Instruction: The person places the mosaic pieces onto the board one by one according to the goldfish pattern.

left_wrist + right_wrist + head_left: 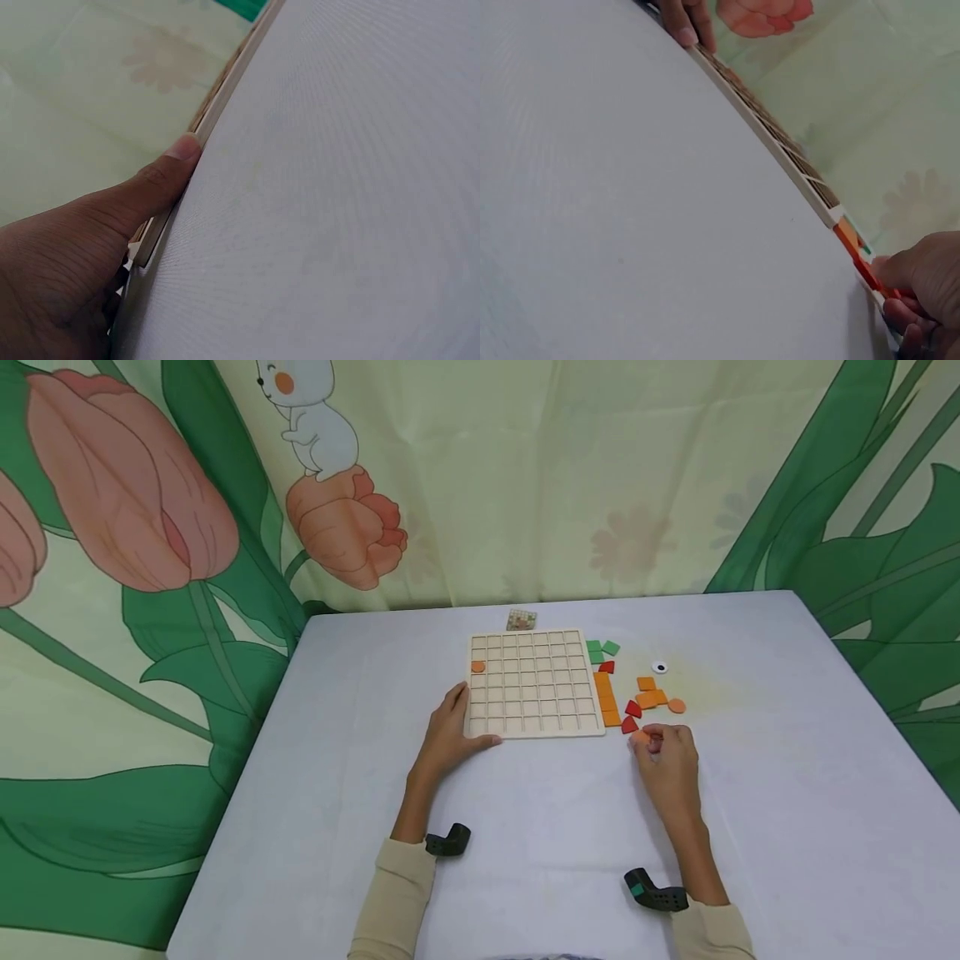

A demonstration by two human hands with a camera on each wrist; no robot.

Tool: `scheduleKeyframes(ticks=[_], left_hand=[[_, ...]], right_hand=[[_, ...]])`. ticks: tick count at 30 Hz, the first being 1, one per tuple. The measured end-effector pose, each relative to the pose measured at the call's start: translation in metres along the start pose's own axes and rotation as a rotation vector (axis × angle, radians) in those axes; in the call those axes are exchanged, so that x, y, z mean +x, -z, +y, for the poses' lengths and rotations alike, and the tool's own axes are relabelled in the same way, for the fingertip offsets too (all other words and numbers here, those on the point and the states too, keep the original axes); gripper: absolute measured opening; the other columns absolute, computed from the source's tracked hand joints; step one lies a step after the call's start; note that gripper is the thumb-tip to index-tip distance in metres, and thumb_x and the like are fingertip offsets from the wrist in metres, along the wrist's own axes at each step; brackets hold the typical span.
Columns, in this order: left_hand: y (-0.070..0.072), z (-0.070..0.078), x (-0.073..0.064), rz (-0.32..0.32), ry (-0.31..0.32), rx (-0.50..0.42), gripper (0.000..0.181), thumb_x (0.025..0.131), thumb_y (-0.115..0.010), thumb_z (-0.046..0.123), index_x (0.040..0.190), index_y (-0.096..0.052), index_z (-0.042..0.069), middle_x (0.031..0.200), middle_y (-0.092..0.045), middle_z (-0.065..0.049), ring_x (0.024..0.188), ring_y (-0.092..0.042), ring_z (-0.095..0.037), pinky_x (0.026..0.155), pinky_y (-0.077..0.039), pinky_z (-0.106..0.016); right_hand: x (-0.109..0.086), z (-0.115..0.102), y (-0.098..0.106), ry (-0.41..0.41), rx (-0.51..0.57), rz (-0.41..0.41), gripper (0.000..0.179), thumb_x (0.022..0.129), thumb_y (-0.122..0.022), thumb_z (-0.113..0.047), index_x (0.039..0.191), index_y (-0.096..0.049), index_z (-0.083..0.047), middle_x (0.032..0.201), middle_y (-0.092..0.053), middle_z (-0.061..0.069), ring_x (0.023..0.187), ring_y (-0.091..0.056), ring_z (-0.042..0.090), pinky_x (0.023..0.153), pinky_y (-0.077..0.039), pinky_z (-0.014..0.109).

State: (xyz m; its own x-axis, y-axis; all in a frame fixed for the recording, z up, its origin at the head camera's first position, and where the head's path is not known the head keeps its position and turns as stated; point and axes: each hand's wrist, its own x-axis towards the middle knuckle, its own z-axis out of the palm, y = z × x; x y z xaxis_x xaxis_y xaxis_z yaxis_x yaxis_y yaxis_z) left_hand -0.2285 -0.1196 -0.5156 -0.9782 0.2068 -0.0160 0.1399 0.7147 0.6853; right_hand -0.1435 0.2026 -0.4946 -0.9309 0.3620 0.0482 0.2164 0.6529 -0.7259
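Note:
A pale wooden grid board [534, 732] lies on the white-covered table. My left hand [448, 731] holds its near left corner, with the thumb [180, 147] along the front edge and the fingers on the left side. One orange round piece [477, 667] sits in a left-column cell. Right of the board, my right hand [670, 768] pinches a small orange piece [641, 737] between thumb and fingertips; its outline is partly hidden. Red pieces [633, 708] lie just beyond those fingertips. In the right wrist view, the right hand [922, 289] is low at the right edge.
Orange rectangles [607, 700] lie along the board's right side, with green squares [595, 652] above. Farther right are loose orange pieces [651, 697], another orange disc [677, 706] and a white eye piece [659, 667]. A small patterned card [521, 619] lies behind the board.

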Motion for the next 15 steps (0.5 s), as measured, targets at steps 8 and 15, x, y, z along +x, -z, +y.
scheduleKeyframes(ticks=[8, 15], left_hand=[[-0.001, -0.001, -0.001, 0.010, 0.017, -0.018, 0.121, 0.082, -0.092, 0.046, 0.169, -0.019, 0.004, 0.177, -0.023, -0.014, 0.163, -0.027, -0.036, 0.130, -0.032, -0.051], [-0.003, -0.002, 0.000, 0.013, -0.010, -0.004, 0.122, 0.082, -0.091, 0.049, 0.169, -0.019, 0.003, 0.177, -0.023, -0.014, 0.162, -0.028, -0.036, 0.130, -0.033, -0.050]], right_hand=[[0.003, -0.008, -0.008, 0.145, 0.108, 0.027, 0.033, 0.100, -0.073, -0.009, 0.127, -0.066, 0.008, 0.116, -0.059, 0.023, 0.095, -0.059, 0.029, 0.066, -0.035, 0.000], [0.010, -0.029, -0.018, 0.282, 0.153, 0.002, 0.036, 0.097, -0.076, -0.005, 0.129, -0.069, 0.009, 0.109, -0.061, 0.023, 0.090, -0.060, 0.030, 0.069, -0.036, 0.001]])
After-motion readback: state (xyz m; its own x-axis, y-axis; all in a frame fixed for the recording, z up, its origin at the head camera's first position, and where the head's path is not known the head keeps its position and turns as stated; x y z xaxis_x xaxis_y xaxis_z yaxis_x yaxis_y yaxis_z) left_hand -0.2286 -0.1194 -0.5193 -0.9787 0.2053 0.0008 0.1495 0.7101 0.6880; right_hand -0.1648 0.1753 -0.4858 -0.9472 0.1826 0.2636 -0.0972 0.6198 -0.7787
